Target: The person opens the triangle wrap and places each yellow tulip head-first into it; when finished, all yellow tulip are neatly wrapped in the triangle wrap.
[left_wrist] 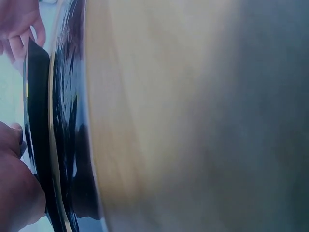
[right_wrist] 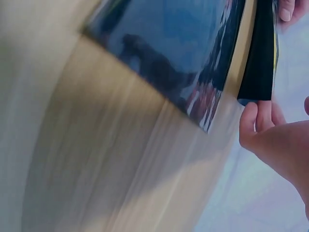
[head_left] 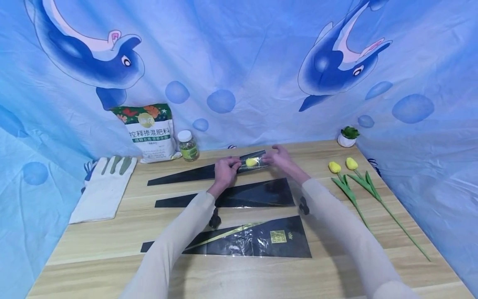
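Observation:
In the head view, a yellow tulip (head_left: 251, 162) lies inside the farthest black flower sleeve (head_left: 190, 175), its head showing through the clear front. My left hand (head_left: 225, 171) pinches this sleeve just left of the bloom. At the sleeve's wide right end is my right hand (head_left: 279, 159). In the right wrist view, the fingers (right_wrist: 264, 116) of that hand touch the end of the sleeve, and the thumb stands apart from them. A second black sleeve (head_left: 257, 193) lies flat below, and a third sleeve (head_left: 246, 241) with gold print lies nearest me.
Two yellow tulips (head_left: 351, 195) with green stems lie on the right of the wooden table (head_left: 254, 278). White gloves (head_left: 102, 195) lie at the left. Along the back stand a fertilizer bag (head_left: 153, 141), a lidded jar (head_left: 188, 146) and a small potted succulent (head_left: 347, 137), before a blue dolphin-print cloth.

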Demonstrator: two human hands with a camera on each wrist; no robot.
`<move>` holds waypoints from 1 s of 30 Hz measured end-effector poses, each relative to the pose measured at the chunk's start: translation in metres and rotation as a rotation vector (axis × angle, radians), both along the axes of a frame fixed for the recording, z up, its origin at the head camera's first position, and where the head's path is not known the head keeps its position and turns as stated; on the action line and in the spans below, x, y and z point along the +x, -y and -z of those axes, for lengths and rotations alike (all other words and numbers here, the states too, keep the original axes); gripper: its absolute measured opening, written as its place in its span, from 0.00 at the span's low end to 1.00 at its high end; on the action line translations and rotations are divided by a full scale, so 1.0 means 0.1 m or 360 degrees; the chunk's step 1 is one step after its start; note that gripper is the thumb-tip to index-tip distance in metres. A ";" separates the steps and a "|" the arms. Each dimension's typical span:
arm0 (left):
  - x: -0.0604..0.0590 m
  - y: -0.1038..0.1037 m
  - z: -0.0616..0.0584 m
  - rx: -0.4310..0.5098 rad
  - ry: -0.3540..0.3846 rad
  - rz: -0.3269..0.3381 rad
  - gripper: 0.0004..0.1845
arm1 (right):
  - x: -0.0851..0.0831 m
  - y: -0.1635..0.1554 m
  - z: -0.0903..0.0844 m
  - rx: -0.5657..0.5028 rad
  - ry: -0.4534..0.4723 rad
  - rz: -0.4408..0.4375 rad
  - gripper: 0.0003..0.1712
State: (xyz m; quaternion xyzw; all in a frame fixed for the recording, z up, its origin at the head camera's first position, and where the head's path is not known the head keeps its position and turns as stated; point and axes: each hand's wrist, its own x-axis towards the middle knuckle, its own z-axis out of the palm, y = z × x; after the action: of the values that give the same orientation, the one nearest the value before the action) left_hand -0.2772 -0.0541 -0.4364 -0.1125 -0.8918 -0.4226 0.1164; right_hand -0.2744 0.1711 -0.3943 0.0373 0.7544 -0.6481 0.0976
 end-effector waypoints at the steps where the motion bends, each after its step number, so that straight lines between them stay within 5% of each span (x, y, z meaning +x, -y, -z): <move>1: 0.01 0.01 0.00 0.0002 -0.0002 0.0005 0.08 | 0.02 -0.02 0.00 0.0022 -0.0022 -0.0002 0.45; 6: 0.02 0.03 -0.01 -0.0046 -0.0094 0.0032 0.08 | 0.13 -0.12 -0.07 0.0208 -0.0140 -0.0043 0.40; 14: 0.21 0.06 -0.16 -0.0173 -0.0520 0.0083 0.07 | 0.33 -0.35 -0.21 0.0321 -0.0263 -0.0081 0.35; 22: 0.64 -0.02 -0.33 -0.0157 -0.0216 0.0462 0.08 | 0.63 -0.54 -0.20 0.0493 -0.0401 -0.0241 0.32; 30: 0.85 -0.05 -0.15 -0.0149 -0.0143 0.0527 0.11 | 0.94 -0.59 -0.04 0.0546 -0.0385 -0.0306 0.29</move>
State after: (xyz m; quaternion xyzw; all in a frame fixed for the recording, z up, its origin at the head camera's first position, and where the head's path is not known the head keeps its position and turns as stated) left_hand -0.1925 -0.0488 -0.4213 -0.2819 -0.8736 -0.3885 0.0797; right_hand -0.1805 0.2299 -0.3903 -0.0966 0.8598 -0.4978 0.0599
